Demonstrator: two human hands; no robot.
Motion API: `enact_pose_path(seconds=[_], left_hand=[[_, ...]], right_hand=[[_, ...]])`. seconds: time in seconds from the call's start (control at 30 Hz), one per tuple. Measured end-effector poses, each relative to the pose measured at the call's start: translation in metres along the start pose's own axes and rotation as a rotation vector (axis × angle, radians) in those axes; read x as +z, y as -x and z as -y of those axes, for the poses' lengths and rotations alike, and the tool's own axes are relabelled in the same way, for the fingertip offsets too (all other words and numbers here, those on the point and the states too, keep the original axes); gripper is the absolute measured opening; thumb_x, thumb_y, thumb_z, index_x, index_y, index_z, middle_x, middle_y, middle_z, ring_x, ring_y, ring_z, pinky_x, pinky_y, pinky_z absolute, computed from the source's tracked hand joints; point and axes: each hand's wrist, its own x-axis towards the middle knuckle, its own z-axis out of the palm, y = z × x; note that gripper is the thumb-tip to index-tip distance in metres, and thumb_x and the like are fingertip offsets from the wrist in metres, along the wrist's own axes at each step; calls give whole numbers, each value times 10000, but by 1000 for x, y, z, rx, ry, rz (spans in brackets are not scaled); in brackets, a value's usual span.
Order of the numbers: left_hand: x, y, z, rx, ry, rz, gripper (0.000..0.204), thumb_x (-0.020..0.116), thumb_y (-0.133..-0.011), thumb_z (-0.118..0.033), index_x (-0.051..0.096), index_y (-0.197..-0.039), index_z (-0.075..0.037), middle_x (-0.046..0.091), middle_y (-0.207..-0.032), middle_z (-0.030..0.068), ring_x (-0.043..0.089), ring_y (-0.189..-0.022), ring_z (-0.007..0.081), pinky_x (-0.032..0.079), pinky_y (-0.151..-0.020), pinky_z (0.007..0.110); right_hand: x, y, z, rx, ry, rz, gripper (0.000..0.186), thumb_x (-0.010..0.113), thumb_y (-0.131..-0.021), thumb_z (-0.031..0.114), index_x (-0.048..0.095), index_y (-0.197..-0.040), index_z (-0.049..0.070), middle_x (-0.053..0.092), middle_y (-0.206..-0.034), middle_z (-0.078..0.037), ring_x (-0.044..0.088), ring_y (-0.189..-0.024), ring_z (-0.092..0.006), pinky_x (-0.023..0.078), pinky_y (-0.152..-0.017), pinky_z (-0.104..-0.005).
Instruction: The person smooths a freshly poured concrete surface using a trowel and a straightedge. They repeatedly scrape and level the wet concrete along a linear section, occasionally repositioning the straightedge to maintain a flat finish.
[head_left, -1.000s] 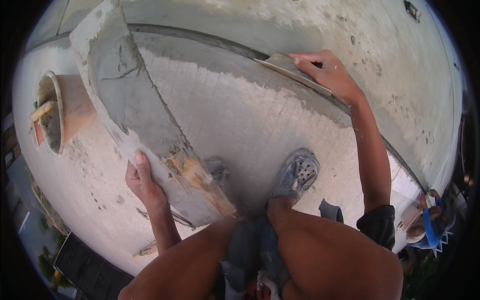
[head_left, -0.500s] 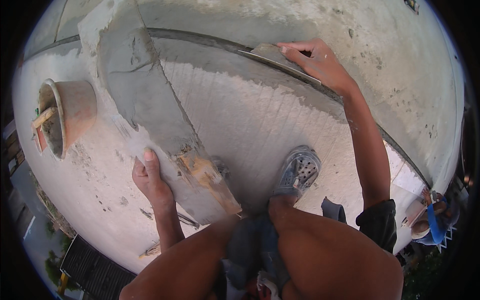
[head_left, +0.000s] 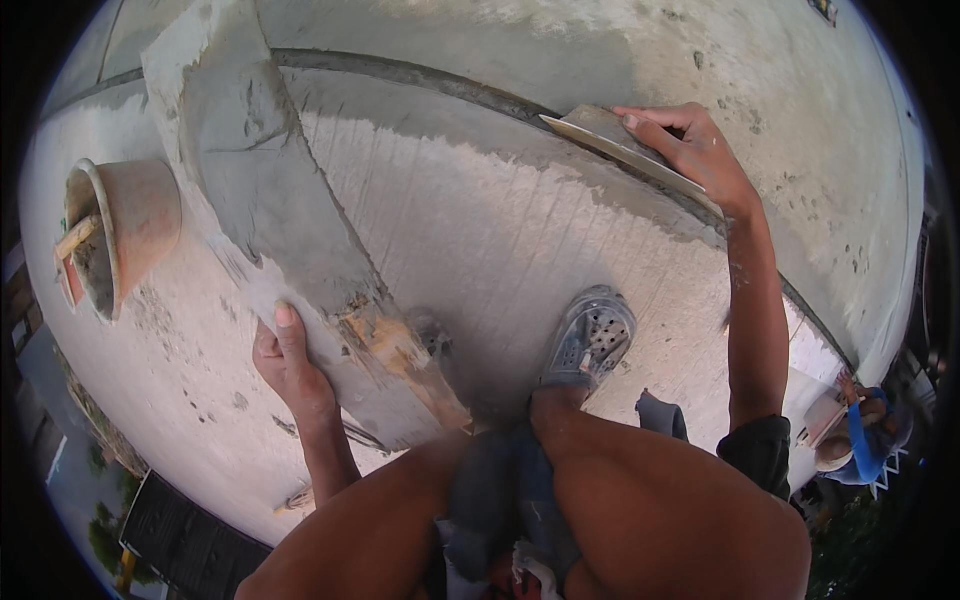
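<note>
My left hand (head_left: 292, 365) is closed on the near part of a long wooden board (head_left: 285, 165), its thumb lying on top. Wet grey mortar coats most of the board, and bare wood shows at its near end. Farther off, my right hand (head_left: 703, 160) grips a flat, thin-edged trowel (head_left: 625, 152) with grey mortar on top. The trowel lies along a dark groove (head_left: 405, 72) that curves across the pale surface, with smeared mortar on both sides. Whether the trowel has a handle is hidden under my fingers.
A tilted, mortar-stained bucket (head_left: 148, 225) stands at the left with a wooden-handled tool (head_left: 78, 236) in its mouth. My foot in a grey clog (head_left: 595, 335) rests between board and right arm. Another person (head_left: 868, 430) in blue crouches at the far right.
My right hand has slid the trowel to the right along the groove and slightly nearer. The board and my left hand sit a little farther left in the picture, still together.
</note>
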Motion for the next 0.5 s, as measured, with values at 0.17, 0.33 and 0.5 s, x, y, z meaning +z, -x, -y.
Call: enact_pose_path(seconds=[0.17,0.33,0.5], left_hand=[[12,-2,1,-3,7,39,506,562,-1087,-320,582,-1343,116,692,-1211,132,624,-1082,163,464,-978,294],[26,2,3,67,-3,61,494,560,-1088,-328,591,-1331,101,692,-1205,131,634,-1070,157,478,-963,295],[31,3,1,72,-9,81,491,553,-1092,-322,586,-1333,104,691,-1202,135,632,-1066,159,478,-957,297]], right_hand=[[24,-24,8,-144,17,-73,411,642,-1020,375,765,-1207,30,739,-1275,-124,691,-1105,-202,523,-991,-369],[26,-29,1,-152,75,-2,414,640,-1020,379,755,-1235,45,749,-1256,-110,689,-1089,-196,522,-987,-366],[5,-1,-16,-78,79,-2,400,631,-1015,347,751,-1242,41,770,-1199,-122,700,-1023,-193,533,-954,-349]])
